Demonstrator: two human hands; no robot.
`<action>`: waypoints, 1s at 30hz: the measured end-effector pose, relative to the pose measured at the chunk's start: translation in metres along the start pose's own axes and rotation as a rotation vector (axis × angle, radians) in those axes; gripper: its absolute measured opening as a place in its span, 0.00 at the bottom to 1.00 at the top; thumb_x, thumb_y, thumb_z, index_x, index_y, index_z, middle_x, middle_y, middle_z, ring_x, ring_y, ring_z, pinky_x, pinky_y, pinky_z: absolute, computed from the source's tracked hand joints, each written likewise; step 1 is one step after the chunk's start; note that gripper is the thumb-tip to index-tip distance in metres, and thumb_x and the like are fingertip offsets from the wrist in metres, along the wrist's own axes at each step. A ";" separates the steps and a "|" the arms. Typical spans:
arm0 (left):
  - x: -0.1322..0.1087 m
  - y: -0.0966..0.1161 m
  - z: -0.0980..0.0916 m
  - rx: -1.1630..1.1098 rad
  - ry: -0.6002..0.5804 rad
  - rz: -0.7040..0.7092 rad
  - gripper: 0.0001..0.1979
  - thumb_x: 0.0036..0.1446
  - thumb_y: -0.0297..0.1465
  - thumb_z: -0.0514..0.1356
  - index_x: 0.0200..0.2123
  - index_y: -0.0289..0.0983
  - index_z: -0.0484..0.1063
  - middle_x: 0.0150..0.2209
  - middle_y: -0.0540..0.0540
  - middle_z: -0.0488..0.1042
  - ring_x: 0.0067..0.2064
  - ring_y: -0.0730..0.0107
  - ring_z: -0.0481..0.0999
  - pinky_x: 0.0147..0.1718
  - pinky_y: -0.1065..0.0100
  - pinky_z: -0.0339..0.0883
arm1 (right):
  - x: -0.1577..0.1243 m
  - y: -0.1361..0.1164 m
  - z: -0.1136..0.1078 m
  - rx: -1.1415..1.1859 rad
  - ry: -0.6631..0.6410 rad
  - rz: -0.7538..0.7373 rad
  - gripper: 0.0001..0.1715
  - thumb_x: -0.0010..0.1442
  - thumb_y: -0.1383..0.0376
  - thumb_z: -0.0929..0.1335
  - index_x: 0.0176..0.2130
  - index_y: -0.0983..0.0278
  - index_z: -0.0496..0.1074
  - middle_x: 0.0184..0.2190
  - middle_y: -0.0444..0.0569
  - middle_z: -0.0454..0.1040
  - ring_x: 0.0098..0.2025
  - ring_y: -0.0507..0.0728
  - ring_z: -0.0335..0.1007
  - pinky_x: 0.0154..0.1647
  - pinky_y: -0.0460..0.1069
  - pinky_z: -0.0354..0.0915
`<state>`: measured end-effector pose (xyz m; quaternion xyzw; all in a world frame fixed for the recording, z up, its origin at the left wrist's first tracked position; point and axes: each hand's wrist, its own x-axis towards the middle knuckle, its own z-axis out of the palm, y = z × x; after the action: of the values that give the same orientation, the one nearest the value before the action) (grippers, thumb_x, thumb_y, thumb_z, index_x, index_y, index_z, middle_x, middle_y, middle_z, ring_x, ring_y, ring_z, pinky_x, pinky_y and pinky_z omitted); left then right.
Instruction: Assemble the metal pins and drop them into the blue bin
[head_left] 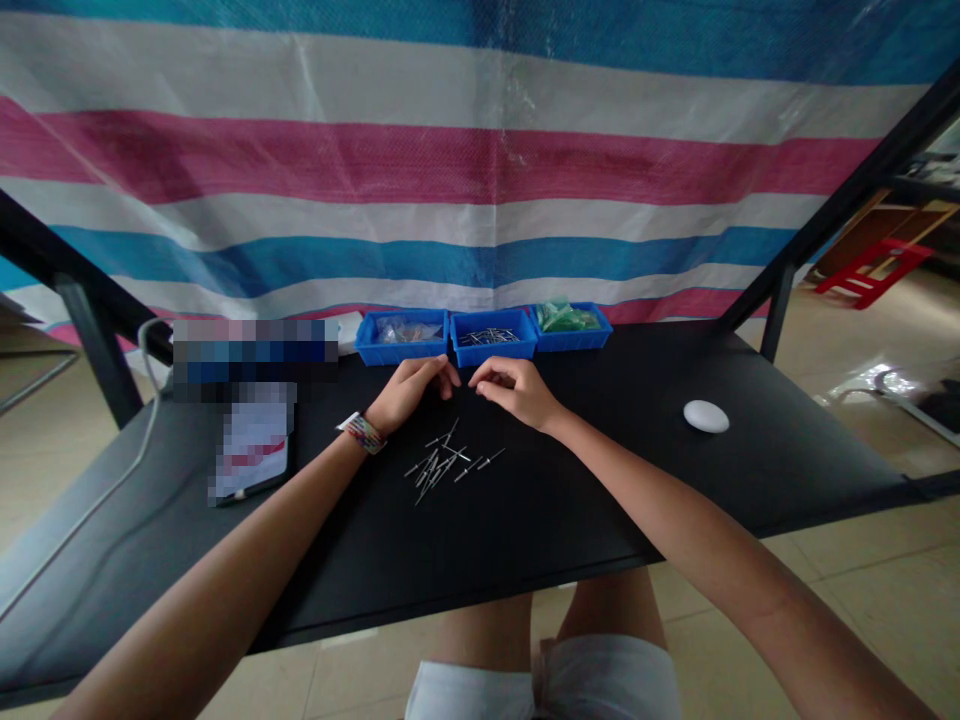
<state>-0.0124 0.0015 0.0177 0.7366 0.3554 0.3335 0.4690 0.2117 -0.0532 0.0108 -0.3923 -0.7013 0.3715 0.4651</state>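
Observation:
My left hand (411, 388) rests low over the black table, just in front of the left blue bin (401, 352). Its fingers are loosely bent and a little apart, and nothing shows in them. Facing it, my right hand (519, 388) is in front of the middle blue bin (495, 353), with fingers loosely curved and no object visible between them. A narrow gap separates the two hands. Closer to me lies a loose pile of thin silver pop rivets (439, 468). More pop rivets (489, 336) fill the middle bin.
Clear plastic bags (405, 330) sit in the left bin; a green bag (566, 317) is in the right blue bin (576, 342). A white oval object (706, 416) lies right on the table (525, 530). A phone (255, 445) and a cable (142, 450) are left. Striped sheeting (480, 160) hangs behind.

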 end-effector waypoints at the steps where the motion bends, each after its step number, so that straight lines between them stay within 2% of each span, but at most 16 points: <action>1: 0.000 -0.001 0.000 -0.009 0.000 0.001 0.29 0.70 0.51 0.54 0.32 0.34 0.80 0.26 0.43 0.78 0.31 0.64 0.75 0.38 0.64 0.67 | -0.002 -0.002 0.003 -0.069 -0.070 -0.051 0.06 0.61 0.67 0.71 0.38 0.64 0.81 0.35 0.47 0.78 0.33 0.53 0.72 0.35 0.48 0.68; 5: 0.000 -0.004 0.001 -0.048 0.004 -0.005 0.29 0.70 0.52 0.54 0.32 0.34 0.79 0.26 0.44 0.77 0.31 0.65 0.75 0.37 0.65 0.67 | -0.010 -0.007 0.014 -0.351 -0.219 -0.285 0.11 0.61 0.73 0.73 0.40 0.61 0.84 0.42 0.49 0.76 0.46 0.58 0.72 0.52 0.54 0.70; 7: 0.000 -0.005 0.001 -0.052 0.010 -0.011 0.29 0.70 0.52 0.54 0.33 0.34 0.79 0.26 0.44 0.77 0.31 0.65 0.75 0.38 0.65 0.67 | -0.012 -0.009 0.017 -0.450 -0.261 -0.346 0.12 0.61 0.74 0.72 0.40 0.60 0.85 0.42 0.50 0.76 0.49 0.60 0.71 0.56 0.56 0.70; 11: 0.001 -0.005 0.001 -0.048 0.006 -0.008 0.29 0.70 0.52 0.54 0.33 0.34 0.79 0.27 0.44 0.77 0.31 0.65 0.75 0.39 0.65 0.67 | -0.012 -0.009 0.018 -0.497 -0.273 -0.353 0.10 0.62 0.73 0.73 0.41 0.61 0.84 0.42 0.50 0.75 0.49 0.60 0.71 0.55 0.56 0.71; 17: 0.000 -0.002 0.002 -0.042 0.006 -0.002 0.29 0.70 0.52 0.55 0.32 0.34 0.79 0.26 0.44 0.77 0.31 0.65 0.75 0.38 0.65 0.67 | -0.010 -0.005 0.018 -0.477 -0.257 -0.340 0.07 0.63 0.74 0.73 0.37 0.62 0.80 0.40 0.49 0.75 0.47 0.59 0.72 0.52 0.54 0.70; 20: 0.000 -0.002 0.001 -0.030 0.000 0.002 0.29 0.70 0.51 0.54 0.32 0.34 0.79 0.26 0.44 0.77 0.31 0.65 0.75 0.38 0.64 0.66 | -0.008 -0.003 0.018 -0.353 -0.192 -0.273 0.07 0.63 0.74 0.71 0.36 0.63 0.78 0.38 0.48 0.75 0.41 0.56 0.73 0.47 0.52 0.70; 25: 0.000 0.000 -0.001 -0.019 -0.028 0.037 0.27 0.70 0.49 0.54 0.33 0.34 0.80 0.27 0.45 0.78 0.32 0.65 0.75 0.40 0.64 0.66 | -0.002 0.004 0.016 -0.169 0.033 -0.089 0.04 0.61 0.71 0.70 0.35 0.63 0.76 0.35 0.45 0.74 0.35 0.54 0.72 0.39 0.49 0.69; 27: -0.001 0.001 -0.002 0.000 -0.044 0.054 0.23 0.68 0.47 0.57 0.33 0.34 0.80 0.27 0.46 0.77 0.33 0.65 0.75 0.40 0.65 0.66 | 0.000 0.009 0.016 -0.147 0.108 -0.044 0.03 0.61 0.70 0.70 0.34 0.63 0.76 0.33 0.44 0.75 0.34 0.54 0.72 0.38 0.49 0.68; 30: -0.001 0.001 -0.002 0.007 -0.059 0.051 0.16 0.63 0.42 0.63 0.34 0.34 0.79 0.28 0.48 0.77 0.32 0.66 0.75 0.38 0.66 0.66 | 0.002 0.014 0.015 -0.101 0.151 -0.006 0.01 0.60 0.67 0.70 0.34 0.62 0.75 0.31 0.44 0.75 0.33 0.54 0.72 0.37 0.49 0.68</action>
<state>-0.0143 0.0014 0.0193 0.7567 0.3235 0.3221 0.4680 0.1995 -0.0480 -0.0057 -0.4400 -0.6832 0.3038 0.4974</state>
